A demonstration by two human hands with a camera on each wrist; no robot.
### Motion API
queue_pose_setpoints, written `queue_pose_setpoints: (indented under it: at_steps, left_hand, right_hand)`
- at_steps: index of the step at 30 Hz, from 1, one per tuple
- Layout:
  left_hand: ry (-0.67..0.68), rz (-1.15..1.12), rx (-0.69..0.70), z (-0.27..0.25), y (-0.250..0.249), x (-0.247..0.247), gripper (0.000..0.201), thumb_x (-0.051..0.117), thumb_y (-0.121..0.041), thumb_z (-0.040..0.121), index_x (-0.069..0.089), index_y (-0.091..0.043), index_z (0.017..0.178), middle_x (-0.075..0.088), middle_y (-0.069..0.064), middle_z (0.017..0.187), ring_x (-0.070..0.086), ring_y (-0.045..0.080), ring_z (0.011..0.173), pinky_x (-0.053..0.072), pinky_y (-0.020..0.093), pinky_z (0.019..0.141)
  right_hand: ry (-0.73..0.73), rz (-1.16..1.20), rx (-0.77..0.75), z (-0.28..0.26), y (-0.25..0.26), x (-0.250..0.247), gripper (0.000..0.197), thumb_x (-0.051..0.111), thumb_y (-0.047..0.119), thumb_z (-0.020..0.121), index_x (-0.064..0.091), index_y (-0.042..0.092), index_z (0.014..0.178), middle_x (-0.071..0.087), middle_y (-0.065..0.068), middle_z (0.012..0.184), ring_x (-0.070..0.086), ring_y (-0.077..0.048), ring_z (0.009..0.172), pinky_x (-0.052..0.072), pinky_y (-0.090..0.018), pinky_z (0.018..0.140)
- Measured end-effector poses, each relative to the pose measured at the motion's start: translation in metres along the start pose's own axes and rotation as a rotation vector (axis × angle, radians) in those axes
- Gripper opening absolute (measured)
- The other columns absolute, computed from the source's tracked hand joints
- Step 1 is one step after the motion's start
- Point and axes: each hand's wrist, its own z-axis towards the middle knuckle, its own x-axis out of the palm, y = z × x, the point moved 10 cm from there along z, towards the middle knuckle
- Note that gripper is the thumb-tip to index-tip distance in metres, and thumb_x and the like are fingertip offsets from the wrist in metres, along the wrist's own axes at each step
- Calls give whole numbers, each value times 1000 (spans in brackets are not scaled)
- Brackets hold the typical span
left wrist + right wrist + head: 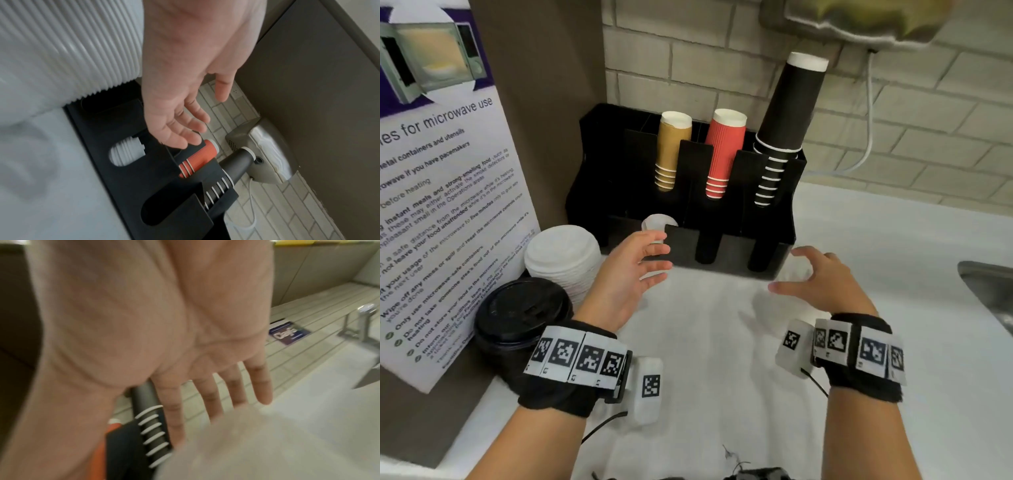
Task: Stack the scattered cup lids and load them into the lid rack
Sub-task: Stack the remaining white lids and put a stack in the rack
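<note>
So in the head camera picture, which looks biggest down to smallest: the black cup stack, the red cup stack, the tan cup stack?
1. black cup stack, clearly tallest and widest.
2. red cup stack.
3. tan cup stack; red and tan look nearly alike, so their order is unsure.

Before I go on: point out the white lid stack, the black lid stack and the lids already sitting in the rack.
white lid stack (563, 251): head view, on the top lid.
black lid stack (525, 306): head view, on the top lid.
lids in the rack (126, 153): left wrist view, on the ribbed edges showing through the slot.
</note>
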Motion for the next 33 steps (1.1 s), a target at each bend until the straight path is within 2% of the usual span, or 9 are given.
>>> queue_pose_setpoints:
  at_steps: [5, 12, 15, 17, 20, 23, 25, 29, 33]
  left_hand:
    - [51, 33, -11, -1, 11, 15, 18, 50, -26, 98, 66, -20, 103, 66, 0, 94, 67, 15, 80, 51, 30, 77]
    - [99, 86, 9, -7, 13, 29, 20, 48, -23, 99, 67, -21, 103, 67, 0, 95, 68, 13, 79, 52, 30, 78]
    - [169, 213, 74, -11, 11, 43, 20, 57, -24, 95, 64, -32, 112, 67, 0, 112, 68, 10, 90, 52, 28, 80]
    - [271, 313, 152, -16, 8, 57, 44, 70, -32, 86, 54, -49, 123, 58, -9, 131, 63, 6, 108, 51, 29, 90]
    - [367, 343, 293, -24, 0, 74, 85, 84, -42, 68, 37, -58, 137, 41, -15, 147, 51, 8, 127, 47, 30, 100]
    - [358, 292, 392, -27, -11, 74, 85, 81, -30, 68, 39, -48, 140, 48, -12, 142, 52, 8, 127, 51, 21, 91]
    - [328, 311, 416, -26, -17, 67, 81, 80, -30, 68, 41, -45, 138, 52, -18, 134, 54, 6, 123, 52, 20, 87]
    - [339, 348, 390, -25, -18, 58, 81, 88, -37, 65, 46, -32, 134, 55, -18, 128, 57, 14, 121, 53, 39, 97]
    - [308, 365, 392, -23, -19, 56, 83, 86, -40, 62, 48, -33, 135, 52, -16, 132, 57, 14, 121, 52, 44, 98]
  right_hand:
    - [-12, 133, -9, 1, -16, 16, 81, 85, 37, 66, 43, 29, 135, 41, -2, 117, 46, -22, 104, 40, -32, 82]
    - [-120, 153, -55, -4, -12, 5, 72, 81, 28, 71, 44, 29, 133, 44, -5, 123, 47, -30, 116, 38, -51, 103]
    - [-200, 293, -255, -15, 26, -18, 70, 82, 28, 69, 48, 33, 129, 50, 3, 116, 50, -22, 110, 39, -31, 92]
    - [-141, 493, -415, -28, 63, -20, 66, 82, 27, 70, 50, 38, 127, 56, 14, 111, 53, -13, 107, 40, -21, 85]
    - [68, 715, -548, -45, 108, 1, 59, 79, 23, 77, 52, 42, 126, 62, 8, 112, 58, -13, 107, 50, -28, 90]
    - [162, 799, -578, -52, 127, 17, 53, 75, 24, 81, 53, 41, 126, 64, -1, 114, 61, -20, 109, 53, -39, 93]
    - [218, 828, -575, -50, 129, 21, 54, 75, 27, 81, 53, 40, 128, 65, 0, 114, 63, -17, 108, 54, -35, 90]
    - [351, 828, -576, -46, 125, 26, 61, 72, 25, 79, 50, 32, 135, 68, -2, 117, 65, -17, 109, 52, -35, 92]
    - [347, 851, -572, -42, 126, 25, 57, 75, 23, 77, 54, 31, 129, 70, -3, 113, 67, -19, 104, 53, -31, 86]
